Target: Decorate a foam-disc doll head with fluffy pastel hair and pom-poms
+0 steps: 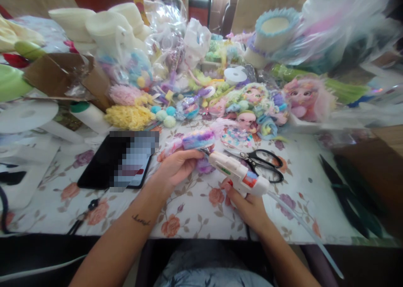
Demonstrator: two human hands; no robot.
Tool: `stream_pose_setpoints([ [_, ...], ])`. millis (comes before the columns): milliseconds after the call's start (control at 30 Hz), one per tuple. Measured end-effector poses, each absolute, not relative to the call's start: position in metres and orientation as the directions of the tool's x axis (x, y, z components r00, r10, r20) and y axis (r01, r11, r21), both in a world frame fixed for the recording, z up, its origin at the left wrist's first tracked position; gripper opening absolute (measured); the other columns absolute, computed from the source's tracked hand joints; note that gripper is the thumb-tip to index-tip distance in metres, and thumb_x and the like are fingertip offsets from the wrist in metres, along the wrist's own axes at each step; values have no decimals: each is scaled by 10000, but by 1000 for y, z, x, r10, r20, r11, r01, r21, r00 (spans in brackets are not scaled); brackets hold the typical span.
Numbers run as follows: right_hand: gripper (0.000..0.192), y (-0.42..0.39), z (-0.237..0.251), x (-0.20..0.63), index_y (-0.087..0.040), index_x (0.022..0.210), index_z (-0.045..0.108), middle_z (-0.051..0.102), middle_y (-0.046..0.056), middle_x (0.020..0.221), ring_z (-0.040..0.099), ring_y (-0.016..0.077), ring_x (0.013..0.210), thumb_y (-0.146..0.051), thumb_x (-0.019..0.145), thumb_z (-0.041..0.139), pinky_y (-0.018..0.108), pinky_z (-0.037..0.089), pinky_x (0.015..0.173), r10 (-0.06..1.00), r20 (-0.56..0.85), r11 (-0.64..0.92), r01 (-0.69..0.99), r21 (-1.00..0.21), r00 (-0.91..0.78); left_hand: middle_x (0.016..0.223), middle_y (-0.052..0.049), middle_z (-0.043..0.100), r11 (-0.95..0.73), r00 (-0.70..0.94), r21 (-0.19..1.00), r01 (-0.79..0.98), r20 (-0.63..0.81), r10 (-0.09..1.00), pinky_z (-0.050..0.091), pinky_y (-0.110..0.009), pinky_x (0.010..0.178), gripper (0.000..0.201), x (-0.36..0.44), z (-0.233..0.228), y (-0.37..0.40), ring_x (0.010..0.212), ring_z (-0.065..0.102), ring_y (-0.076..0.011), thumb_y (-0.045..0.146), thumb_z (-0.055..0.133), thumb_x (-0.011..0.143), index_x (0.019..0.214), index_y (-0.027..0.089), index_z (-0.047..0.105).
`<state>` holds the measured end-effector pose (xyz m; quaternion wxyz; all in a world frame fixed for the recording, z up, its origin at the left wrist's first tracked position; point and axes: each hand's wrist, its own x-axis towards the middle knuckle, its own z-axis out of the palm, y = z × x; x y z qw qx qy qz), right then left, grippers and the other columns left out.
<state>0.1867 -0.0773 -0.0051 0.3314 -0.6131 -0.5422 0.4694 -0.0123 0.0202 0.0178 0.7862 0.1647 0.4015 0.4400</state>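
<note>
My right hand (241,198) is wrapped round the handle of a white hot glue gun (234,171), its thumb near a red part. A long glue stick (310,232) trails from the gun's rear. The nozzle points left, close to the fingertips of my left hand (179,165). Those fingers are pinched on a fluffy pink, purple and blue craft piece (198,140); its exact kind I cannot make out. Whether the nozzle touches it is hard to tell. Black-handled scissors (264,163) lie just right of the gun.
A tablet (100,165) with a partly blurred screen lies left. Pom-poms (165,114), yellow yarn (129,117), doll-faced pieces (252,96) and plastic bags crowd the back. Dark green-handled shears (349,198) lie right, beside a cardboard box (378,169). The flowered tablecloth (189,219) ends near my lap.
</note>
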Motion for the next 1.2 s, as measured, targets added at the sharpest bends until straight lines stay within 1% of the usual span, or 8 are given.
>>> stream_pose_setpoints([
  [133, 267, -78, -6, 186, -205, 692, 622, 578, -15, 577, 529, 145, 550, -399, 870, 580, 276, 426, 554, 979, -205, -185, 361, -914, -19, 865, -90, 781, 548, 297, 614, -568, -468, 832, 517, -253, 905, 201, -12, 18, 21, 950, 694, -194, -45, 682, 647, 768, 80, 784],
  [267, 277, -78, -6, 186, -204, 696, 621, 564, -19, 557, 516, 144, 531, -420, 867, 593, 273, 414, 532, 979, -203, -187, 361, -914, -6, 834, -83, 772, 549, 289, 615, -565, -476, 831, 514, -259, 902, 178, -12, 17, 21, 898, 688, -179, -46, 692, 639, 729, 84, 775],
  [433, 320, -77, -4, 186, -207, 710, 612, 584, -11, 581, 542, 155, 558, -464, 895, 564, 285, 440, 565, 980, -198, -175, 368, -913, -25, 797, -73, 758, 551, 288, 617, -562, -478, 830, 509, -259, 886, 154, -14, 13, 21, 893, 679, -175, -36, 701, 641, 699, 92, 761],
  [533, 335, -77, -5, 186, -210, 687, 599, 575, -11, 568, 532, 153, 541, -466, 899, 559, 283, 428, 548, 981, -191, -166, 361, -918, -33, 789, -66, 755, 552, 299, 621, -557, -471, 830, 506, -271, 894, 150, -15, 12, 21, 917, 680, -182, -32, 706, 646, 688, 105, 752],
  [700, 272, -78, -6, 187, -212, 680, 619, 591, -11, 566, 543, 161, 549, -412, 863, 606, 286, 440, 556, 980, -198, -182, 354, -917, -9, 826, -84, 764, 549, 283, 614, -568, -481, 830, 517, -269, 874, 148, -15, 13, 21, 910, 689, -186, -40, 712, 648, 699, 93, 754],
  [900, 363, -78, -5, 187, -211, 595, 598, 584, -3, 551, 544, 154, 537, -436, 879, 581, 286, 447, 555, 979, -206, -189, 379, -906, -6, 796, -76, 758, 548, 268, 602, -581, -494, 827, 531, -252, 818, 168, -14, 16, 20, 851, 684, -171, -56, 697, 649, 681, 101, 747],
  [1067, 277, -79, -6, 187, -206, 658, 634, 604, -4, 558, 553, 156, 532, -396, 857, 605, 283, 454, 539, 979, -202, -192, 364, -911, 12, 810, -76, 757, 557, 273, 597, -577, -502, 821, 530, -251, 826, 154, -14, 15, 21, 841, 679, -165, -43, 709, 649, 695, 99, 749],
  [1200, 280, -78, -6, 188, -209, 628, 624, 606, -2, 555, 553, 156, 530, -380, 848, 605, 281, 448, 534, 980, -198, -188, 365, -912, 10, 821, -81, 757, 557, 282, 597, -578, -494, 822, 526, -250, 843, 144, -15, 15, 21, 871, 680, -171, -36, 717, 639, 689, 95, 747],
])
